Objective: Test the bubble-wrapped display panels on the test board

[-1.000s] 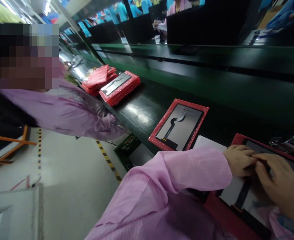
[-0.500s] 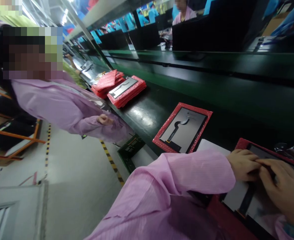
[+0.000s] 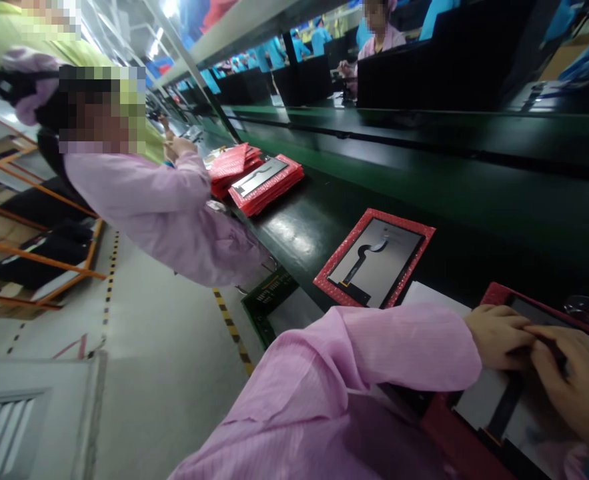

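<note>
My left hand (image 3: 501, 335) and my right hand (image 3: 577, 383) meet at the lower right, fingertips together over a flat display panel (image 3: 475, 399). Both have their fingers bent in a pinch; whatever lies between them is hidden. A dark flex cable (image 3: 505, 408) runs over the panel's pale back, from its near edge up under my fingers. Beneath the panel is a red bubble-wrap sleeve (image 3: 441, 427). To the left, a similar panel (image 3: 391, 270) lies cable side up on its own red bubble-wrap sleeve (image 3: 353, 240), with a white sheet (image 3: 431, 297) partly under my sleeve.
Stacks of red bubble-wrap sleeves (image 3: 274, 191) stand farther along the dark bench (image 3: 304, 233), a panel on top of one. A co-worker in pink (image 3: 144, 193) stands left of the bench. A green crate (image 3: 279, 307) sits below its edge. A shiny metal object (image 3: 581, 305) lies beyond my hands.
The view has shifted slightly, so the scene sits farther right. The co-worker's hand has risen from waist height to chest height. My two hands stay together over the panel.
</note>
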`<move>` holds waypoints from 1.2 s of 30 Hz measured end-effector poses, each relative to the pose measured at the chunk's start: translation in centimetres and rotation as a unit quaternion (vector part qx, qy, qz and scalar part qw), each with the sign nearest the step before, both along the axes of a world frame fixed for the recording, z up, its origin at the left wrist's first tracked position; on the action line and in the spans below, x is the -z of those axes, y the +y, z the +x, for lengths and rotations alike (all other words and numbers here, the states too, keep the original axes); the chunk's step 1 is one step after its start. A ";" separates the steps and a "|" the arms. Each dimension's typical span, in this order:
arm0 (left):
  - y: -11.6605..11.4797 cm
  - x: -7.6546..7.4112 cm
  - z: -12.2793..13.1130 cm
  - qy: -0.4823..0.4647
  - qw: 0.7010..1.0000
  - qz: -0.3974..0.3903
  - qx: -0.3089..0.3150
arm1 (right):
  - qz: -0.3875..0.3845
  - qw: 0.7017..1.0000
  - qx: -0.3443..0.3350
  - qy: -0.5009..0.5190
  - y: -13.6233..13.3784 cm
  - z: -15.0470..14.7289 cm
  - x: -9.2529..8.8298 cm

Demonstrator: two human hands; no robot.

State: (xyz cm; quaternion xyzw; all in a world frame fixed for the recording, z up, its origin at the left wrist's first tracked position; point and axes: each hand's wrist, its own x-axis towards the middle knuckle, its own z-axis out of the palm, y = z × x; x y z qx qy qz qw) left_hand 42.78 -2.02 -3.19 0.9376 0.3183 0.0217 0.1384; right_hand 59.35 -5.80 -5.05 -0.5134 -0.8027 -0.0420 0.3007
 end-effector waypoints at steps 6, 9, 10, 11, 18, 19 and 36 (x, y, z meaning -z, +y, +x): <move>0.3 0.7 0.1 -0.024 1.000 -0.014 0.008 | -0.002 1.000 -0.003 -0.016 0.1 0.1 0.3; 0.4 0.7 0.2 -0.025 0.999 -0.025 0.006 | 0.010 1.000 -0.011 -0.021 0.2 0.1 0.3; 0.4 0.7 0.2 -0.024 0.999 -0.027 0.005 | 0.016 1.000 -0.014 -0.020 0.2 0.1 0.3; 0.4 0.7 0.2 -0.025 0.999 -0.028 0.004 | 0.019 1.000 -0.016 -0.017 0.2 0.1 0.3; 0.4 1.1 0.2 -0.035 0.999 -0.019 0.004 | 0.000 1.000 -0.013 -0.002 0.1 0.1 0.3; 0.4 1.1 0.2 -0.028 0.999 -0.022 0.003 | 0.000 1.000 -0.010 -0.001 0.1 0.1 0.2; 0.7 2.6 0.4 -0.057 0.998 0.006 0.008 | 0.041 0.998 -0.036 -0.014 0.0 -0.1 0.0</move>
